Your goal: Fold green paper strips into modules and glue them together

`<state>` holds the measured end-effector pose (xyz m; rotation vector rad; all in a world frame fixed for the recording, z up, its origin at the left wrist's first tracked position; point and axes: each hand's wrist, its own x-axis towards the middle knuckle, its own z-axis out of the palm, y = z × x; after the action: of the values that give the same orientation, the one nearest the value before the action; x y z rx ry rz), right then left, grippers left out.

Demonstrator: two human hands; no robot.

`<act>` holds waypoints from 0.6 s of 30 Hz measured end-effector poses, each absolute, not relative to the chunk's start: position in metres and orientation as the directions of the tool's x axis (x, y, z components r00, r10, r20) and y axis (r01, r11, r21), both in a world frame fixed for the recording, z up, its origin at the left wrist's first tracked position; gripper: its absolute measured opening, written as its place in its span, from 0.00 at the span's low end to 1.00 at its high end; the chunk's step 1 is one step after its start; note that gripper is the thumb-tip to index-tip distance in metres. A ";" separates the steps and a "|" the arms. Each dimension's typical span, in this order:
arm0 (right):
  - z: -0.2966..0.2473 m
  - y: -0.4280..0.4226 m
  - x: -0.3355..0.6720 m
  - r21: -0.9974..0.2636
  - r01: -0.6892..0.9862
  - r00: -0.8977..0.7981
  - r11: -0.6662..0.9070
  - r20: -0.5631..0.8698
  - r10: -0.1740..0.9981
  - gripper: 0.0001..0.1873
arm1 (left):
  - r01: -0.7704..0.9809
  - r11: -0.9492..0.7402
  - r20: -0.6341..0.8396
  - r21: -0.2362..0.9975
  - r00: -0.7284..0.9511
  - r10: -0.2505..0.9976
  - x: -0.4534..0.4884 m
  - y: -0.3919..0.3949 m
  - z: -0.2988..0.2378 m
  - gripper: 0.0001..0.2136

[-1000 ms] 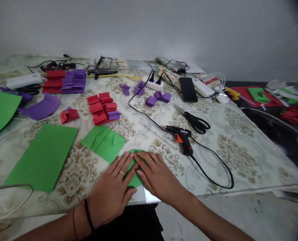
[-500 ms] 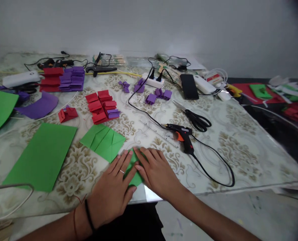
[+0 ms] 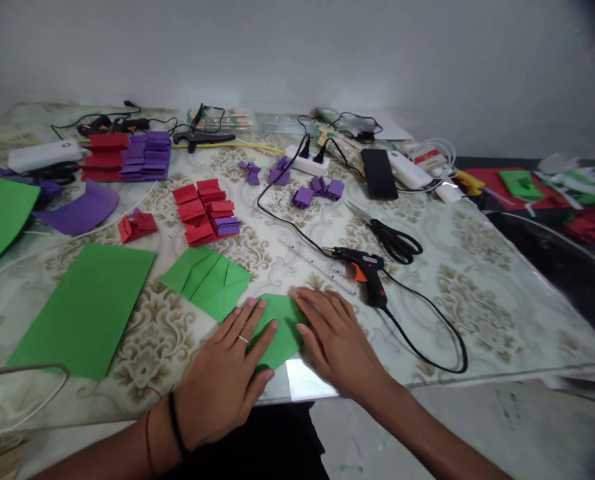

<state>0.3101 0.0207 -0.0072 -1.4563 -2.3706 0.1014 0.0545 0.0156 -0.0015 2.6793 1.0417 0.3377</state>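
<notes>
Near the front edge of the table lies a green sheet of paper (image 3: 280,328), its outline partly hidden by both hands. My left hand (image 3: 232,363) rests flat on its left side, fingers stretched out, with a ring on one finger. On the sheet's right edge sits my right hand (image 3: 335,337), fingers extended and lying on the paper and table. Just beyond my left fingertips is a creased green paper (image 3: 210,281). Farther left a flat green sheet (image 3: 90,310) lies uncovered.
Right of the hands are a corded black glue gun (image 3: 365,270), a clear ruler (image 3: 320,268) and black-handled scissors (image 3: 392,237). Folded red pieces (image 3: 200,213) and purple pieces (image 3: 302,197) lie beyond. A power strip (image 3: 307,160) and phone (image 3: 379,173) stand farther back.
My right hand has slid to the right across the green paper, uncovering more of its middle. My left hand has stayed in place.
</notes>
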 end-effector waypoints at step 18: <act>-0.010 0.016 0.302 -0.554 0.784 -0.179 0.281 0.232 0.956 0.27 | 0.335 -0.028 -0.161 0.942 0.522 0.838 0.059 0.053 0.011 0.34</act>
<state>0.3022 0.0162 -0.0096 -1.5562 -2.0202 0.4212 0.0592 0.0535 0.0113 1.6096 1.0234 0.5443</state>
